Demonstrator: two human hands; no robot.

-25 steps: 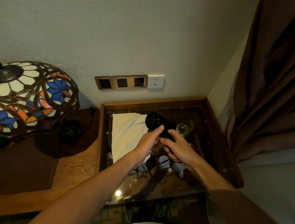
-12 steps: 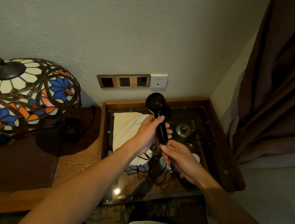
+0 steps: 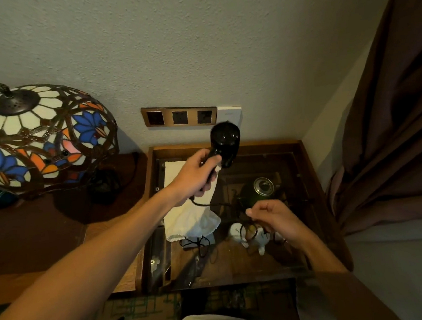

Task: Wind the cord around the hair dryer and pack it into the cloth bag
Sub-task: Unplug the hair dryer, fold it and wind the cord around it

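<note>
My left hand grips the handle of the black hair dryer, holding it raised above the glass-topped table with its head up near the wall sockets. A thin black cord runs from the handle's base down and right to my right hand, whose fingers pinch it. More cord lies in loose loops on the glass. The white cloth bag lies flat on the glass below my left hand.
A stained-glass lamp stands on the wooden desk at left. The glass table has a raised wooden rim. Under the glass are a dark pot with a metal lid and white figurines. A brown curtain hangs at right.
My left hand has lifted the dryer higher toward the sockets. My right hand has left the handle, slid down and to the right along the cord, drawing it out.
</note>
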